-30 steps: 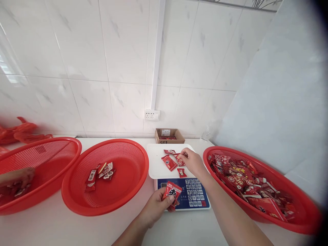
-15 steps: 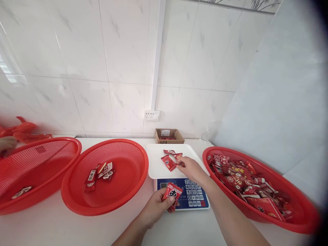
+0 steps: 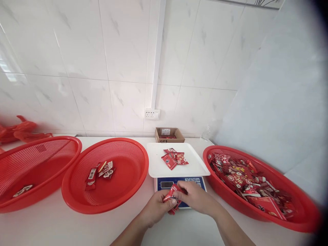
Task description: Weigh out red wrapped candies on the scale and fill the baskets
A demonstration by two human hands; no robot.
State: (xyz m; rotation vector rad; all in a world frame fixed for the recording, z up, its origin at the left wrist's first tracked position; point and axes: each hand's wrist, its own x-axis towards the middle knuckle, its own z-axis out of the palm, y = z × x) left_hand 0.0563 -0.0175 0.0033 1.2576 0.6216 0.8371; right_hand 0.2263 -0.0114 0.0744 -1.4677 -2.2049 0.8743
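My left hand is closed round red snack packets in front of the scale. The fingers of my right hand pinch the same packets from the right; how many there are is hidden. Behind my hands stands a blue-and-white digital scale, its display and part of the keypad covered or too small to read. On its white tray lie several red packets, close together.
A red basket heaped with packets stands at the right. Another red basket with a few packets is left of the scale, and a third farther left. Behind the scale sit a cardboard box and a clear bottle.
My right hand has left a packet on the scale tray and come back to the packets in my left hand. Another person's hand at the far left has gone from view.
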